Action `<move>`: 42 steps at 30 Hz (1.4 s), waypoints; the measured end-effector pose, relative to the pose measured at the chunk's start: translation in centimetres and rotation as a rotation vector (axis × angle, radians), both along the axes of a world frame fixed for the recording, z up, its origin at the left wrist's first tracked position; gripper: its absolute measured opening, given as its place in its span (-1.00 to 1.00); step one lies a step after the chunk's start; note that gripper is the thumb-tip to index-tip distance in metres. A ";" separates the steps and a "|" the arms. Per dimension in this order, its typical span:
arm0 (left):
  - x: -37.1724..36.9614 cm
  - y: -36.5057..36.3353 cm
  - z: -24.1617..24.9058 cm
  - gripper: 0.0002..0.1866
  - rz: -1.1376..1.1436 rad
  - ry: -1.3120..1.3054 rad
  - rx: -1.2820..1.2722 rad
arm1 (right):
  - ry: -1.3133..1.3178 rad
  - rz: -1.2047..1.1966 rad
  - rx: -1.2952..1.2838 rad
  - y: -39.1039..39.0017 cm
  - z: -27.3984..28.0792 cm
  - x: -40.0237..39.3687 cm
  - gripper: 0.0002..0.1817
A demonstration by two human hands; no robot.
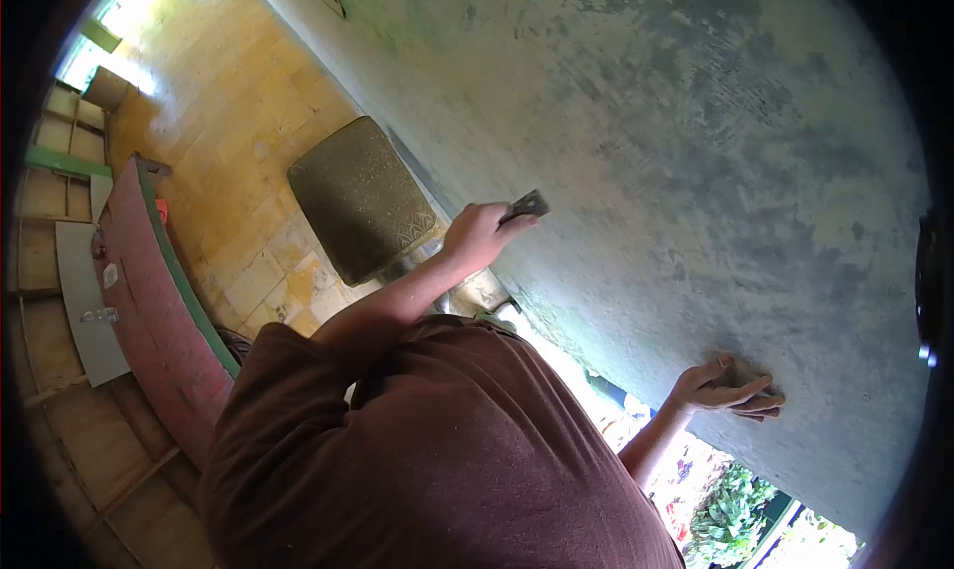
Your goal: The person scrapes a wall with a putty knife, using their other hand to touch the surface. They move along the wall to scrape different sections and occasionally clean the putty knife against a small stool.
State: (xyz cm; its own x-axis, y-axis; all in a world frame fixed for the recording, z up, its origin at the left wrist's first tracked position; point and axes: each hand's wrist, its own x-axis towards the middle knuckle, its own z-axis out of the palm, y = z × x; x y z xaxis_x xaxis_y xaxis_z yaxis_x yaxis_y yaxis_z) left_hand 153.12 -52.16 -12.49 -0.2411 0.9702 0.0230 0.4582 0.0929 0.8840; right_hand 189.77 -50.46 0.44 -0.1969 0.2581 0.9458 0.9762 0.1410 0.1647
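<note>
My left hand (477, 236) is closed around one end of a small dark rectangular block (526, 206), which sticks out past the thumb and fingers. Its exact kind is hard to make out. Block and hand overlap the grey-green wall (636, 231) in this view. Lower down at the right, my right hand (730, 394) is by the same wall, thumb apart from the stretched fingers, with a dark shadow between them. Patchy darker grey smears cover much of the wall's surface.
A dark cushioned seat (353, 201) stands against the wall's foot on yellow floor tiles (238, 82). To the left is a long reddish bench or table (149, 271) with a green edge. Green plants (735, 514) show outside at the bottom right.
</note>
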 end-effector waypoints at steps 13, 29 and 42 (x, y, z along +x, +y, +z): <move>-1.1 -0.7 -0.7 -0.41 -0.010 0.064 -0.017 | -0.050 -0.015 0.019 0.0 -0.1 0.6 -0.28; -2.1 -0.3 -1.3 -0.43 0.020 -0.039 0.025 | 0.004 0.022 0.050 0.2 -0.1 0.0 -0.32; -2.1 0.2 -1.8 -0.42 0.003 -0.029 -0.025 | 0.027 0.007 0.050 0.1 -0.5 -0.1 -0.32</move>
